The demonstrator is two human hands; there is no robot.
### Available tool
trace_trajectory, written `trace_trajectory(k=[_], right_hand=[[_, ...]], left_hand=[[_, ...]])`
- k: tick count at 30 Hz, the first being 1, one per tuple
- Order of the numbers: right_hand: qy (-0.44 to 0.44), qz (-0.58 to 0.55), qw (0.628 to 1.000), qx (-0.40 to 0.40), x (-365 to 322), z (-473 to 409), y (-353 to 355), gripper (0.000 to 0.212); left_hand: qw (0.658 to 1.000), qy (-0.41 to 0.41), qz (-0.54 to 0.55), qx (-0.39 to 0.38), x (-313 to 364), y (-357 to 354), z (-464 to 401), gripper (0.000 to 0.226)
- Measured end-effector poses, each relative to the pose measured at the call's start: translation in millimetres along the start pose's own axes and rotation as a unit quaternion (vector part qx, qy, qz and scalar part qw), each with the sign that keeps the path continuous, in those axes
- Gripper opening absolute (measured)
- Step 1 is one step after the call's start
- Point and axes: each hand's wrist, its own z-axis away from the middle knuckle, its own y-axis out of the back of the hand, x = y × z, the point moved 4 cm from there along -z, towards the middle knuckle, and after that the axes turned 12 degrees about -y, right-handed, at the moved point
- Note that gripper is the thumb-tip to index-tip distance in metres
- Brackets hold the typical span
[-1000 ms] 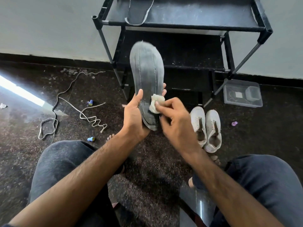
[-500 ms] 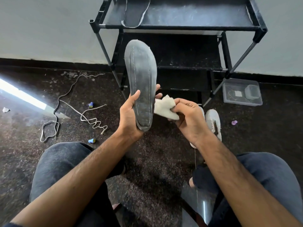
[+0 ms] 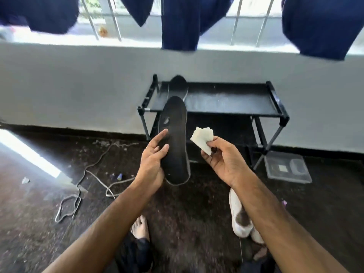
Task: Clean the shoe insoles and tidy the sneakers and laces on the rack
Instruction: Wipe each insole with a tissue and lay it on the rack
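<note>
My left hand (image 3: 154, 161) holds a dark insole (image 3: 175, 140) upright by its heel end, black face toward me, with a small worn hole near the toe. To its right my right hand (image 3: 222, 160) pinches a crumpled white wipe (image 3: 202, 137), clear of the insole. A second insole (image 3: 178, 87) lies on the top shelf of the black shoe rack (image 3: 226, 104) against the wall. White sneakers (image 3: 239, 215) sit on the floor under my right forearm, partly hidden. Loose laces (image 3: 86, 174) trail across the floor at left.
A clear plastic box (image 3: 287, 169) sits on the floor right of the rack. Small blue bits (image 3: 119, 176) lie near the laces. Dark blue clothes (image 3: 184, 20) hang at the window above. My bare foot (image 3: 139, 227) rests on the dark speckled floor.
The view tilted up and back, showing the window. The insole was turned from its grey underside to its black face. My right hand with the wipe drew away to the right.
</note>
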Motion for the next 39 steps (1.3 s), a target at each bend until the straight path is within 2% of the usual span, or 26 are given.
trace_trajectory(k=[5, 11, 17, 22, 32, 33, 36, 37, 39], right_hand=[[0.029, 0.041, 0.999, -0.003, -56.3, -23.3, -49.1, 0.020], [0.067, 0.056, 0.996, 0.009, -99.9, -75.1, -76.9, 0.017], [0.074, 0.095, 0.992, 0.043, -116.1, -138.2, -81.0, 0.020], [0.073, 0.088, 0.992, 0.056, -120.2, -175.9, -78.5, 0.023], [0.077, 0.044, 0.995, 0.038, -115.6, -199.5, -63.9, 0.021], [0.079, 0.040, 0.995, 0.036, -116.6, -199.6, -63.0, 0.021], [0.087, 0.033, 0.995, 0.031, -121.6, -197.2, -60.2, 0.020], [0.089, 0.032, 0.995, 0.030, -123.4, -196.1, -59.0, 0.020], [0.092, 0.033, 0.995, 0.029, -126.6, -192.8, -56.7, 0.020]], left_hand=[[0.986, -0.058, -0.158, -0.012, 56.1, 11.4, -74.1, 0.046], [0.933, -0.095, -0.348, -0.005, 86.7, 27.1, -191.9, 0.052], [0.906, -0.073, -0.417, 0.021, 64.9, 27.9, -267.7, 0.063], [0.881, -0.060, -0.470, 0.006, 48.6, 37.1, -304.4, 0.063], [0.826, -0.022, -0.563, -0.030, 28.3, 54.5, -318.8, 0.056], [0.806, -0.024, -0.590, -0.028, 29.8, 53.8, -318.9, 0.053], [0.667, -0.071, -0.741, -0.029, 36.2, 38.7, -315.7, 0.038], [0.640, -0.101, -0.760, -0.040, 36.5, 28.3, -313.6, 0.034], [0.627, -0.129, -0.764, -0.085, 28.5, 6.2, -310.9, 0.033]])
